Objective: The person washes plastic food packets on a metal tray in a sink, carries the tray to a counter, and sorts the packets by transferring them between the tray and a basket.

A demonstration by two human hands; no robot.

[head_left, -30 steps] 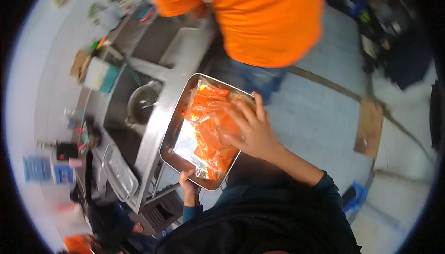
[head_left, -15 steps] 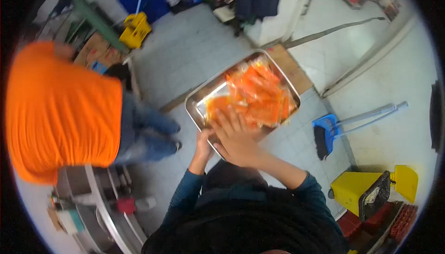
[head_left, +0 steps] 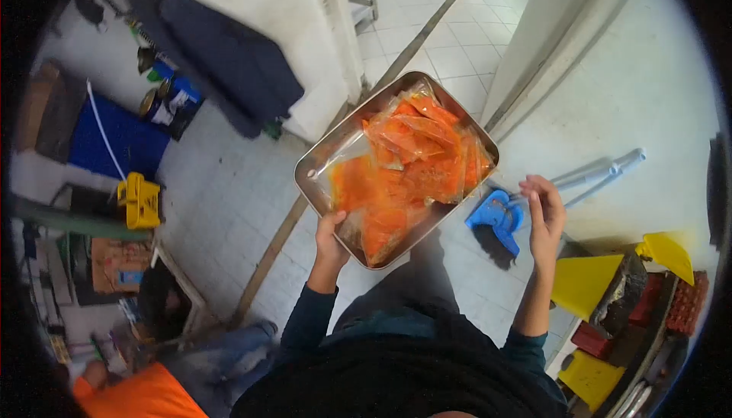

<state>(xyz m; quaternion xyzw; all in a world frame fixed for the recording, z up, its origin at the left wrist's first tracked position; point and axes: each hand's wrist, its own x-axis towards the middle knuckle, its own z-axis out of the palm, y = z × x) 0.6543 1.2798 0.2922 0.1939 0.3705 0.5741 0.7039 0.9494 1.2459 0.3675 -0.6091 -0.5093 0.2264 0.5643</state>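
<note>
A rectangular metal tray point(head_left: 311, 160) is held out in front of my body, tilted across the view. Inside it lie several clear plastic packets point(head_left: 415, 140) of something orange, heaped toward the far right side. My left hand point(head_left: 331, 243) grips the tray's near left edge, thumb over the rim and the other fingers hidden beneath. To the right of the tray, apart from it, my right hand point(head_left: 543, 216) is raised with fingers partly bent and thumb apart, nothing in it.
A doorway with a raised sill point(head_left: 278, 243) lies ahead. A blue dustpan and broom point(head_left: 496, 220) lean by the right wall. Yellow bins point(head_left: 583, 285) stand at lower right. A person in an orange shirt point(head_left: 145, 395) is at lower left, near a yellow mop bucket point(head_left: 139, 201).
My right hand has lifted off the packets and moved right, away from the tray. My view has turned toward the doorway, and the person in orange now appears lower left.
</note>
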